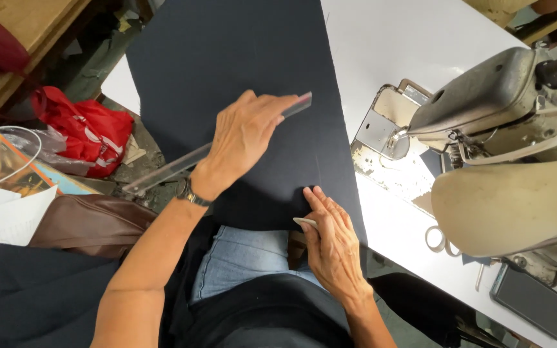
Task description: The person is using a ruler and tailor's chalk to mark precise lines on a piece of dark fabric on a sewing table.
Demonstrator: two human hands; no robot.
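Head view, seated at a white sewing table (414,38).

Work piece: dark navy fabric panel (227,58), lying flat on the left part of the table, its near edge hanging off the table toward the lap.

Left hand (243,138): palm down, fingers spread, pressing a clear plastic ruler (169,169) against the fabric. The ruler runs diagonally, near-left to far-right; its far tip shows past the fingertips and its near-left end sticks out beyond the fabric edge. The grip is a flat press, not a closed hold.

Right hand (331,241): at the near-right corner of the panel, fingers pinched together on a small pale wedge, probably tailor's chalk (304,222), with the tip touching the cloth.

Step in hand, by judgement: marking out the panel, with the ruler being placed and the chalk at the near edge. No chalk line visible along the ruler.

The next move calls for the ruler to be held firm so it does not skid on the cloth, and for the chalk to be brought up to its edge; the two are apart at present.

Surroundings: industrial sewing machine (491,103) on the right, scissors (436,240) near its base, a dark phone-like slab (531,299) near right. Off the table to the left are a red bag (82,129) and a brown leather piece (91,222).
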